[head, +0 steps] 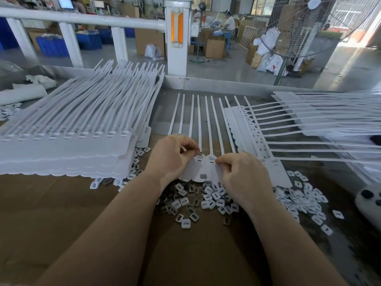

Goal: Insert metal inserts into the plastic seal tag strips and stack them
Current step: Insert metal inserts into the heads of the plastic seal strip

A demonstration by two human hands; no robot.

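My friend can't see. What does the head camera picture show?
The left hand pinches a small square metal insert over a white plastic seal tag strip, and the right hand pinches that strip. A pile of loose metal and white square pieces lies on the brown cardboard-covered table.

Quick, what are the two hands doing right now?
Left hand: closed, pinching a metal insert over the strip.
Right hand: fingers curled, pinching the strip's head.

The left hand (173, 155) and right hand (245, 174) cover most of the seal tag strip (203, 170); the right stack (334, 118) runs past the frame edge; the left hand's pinched insert (199, 153) is too small to make out
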